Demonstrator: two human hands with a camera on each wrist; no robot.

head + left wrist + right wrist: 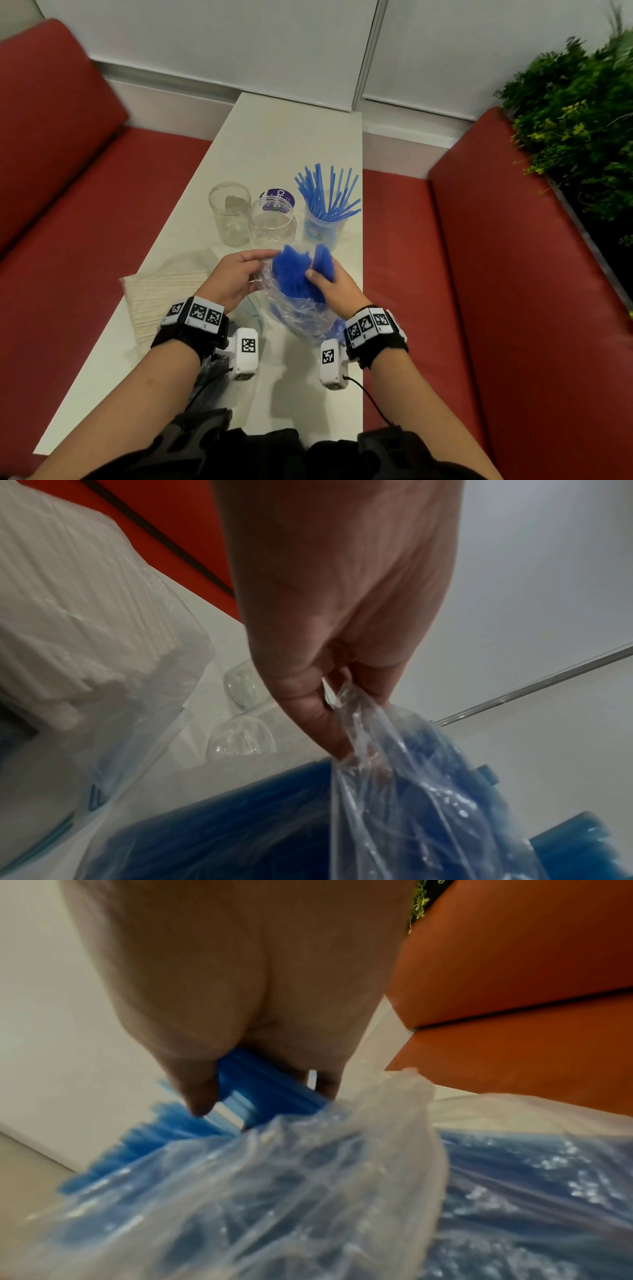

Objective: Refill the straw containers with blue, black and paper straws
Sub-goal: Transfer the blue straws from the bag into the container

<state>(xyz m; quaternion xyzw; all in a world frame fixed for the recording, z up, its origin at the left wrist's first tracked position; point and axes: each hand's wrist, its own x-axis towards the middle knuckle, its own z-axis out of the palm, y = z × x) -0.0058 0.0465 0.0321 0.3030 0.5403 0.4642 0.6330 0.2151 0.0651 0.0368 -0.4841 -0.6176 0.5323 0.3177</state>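
A clear plastic bag [298, 318] full of blue straws [291, 274] lies on the white table [291, 137] between my hands. My left hand [236, 274] pinches the bag's open edge [346, 704]. My right hand [329, 284] grips a small bunch of blue straws [260, 1085] at the bag's mouth. Behind stand two empty clear jars [230, 212] [272, 222] and a container [323, 224] with several blue straws fanning out. A pack of paper straws [157, 301] lies at the left. A dark bag of black straws [209, 377] shows under my left wrist.
Red bench seats [85, 257] flank the narrow table on both sides. A green plant [579, 130] fills the right back corner. A purple lid [279, 198] lies behind the middle jar. The table's far half is bare.
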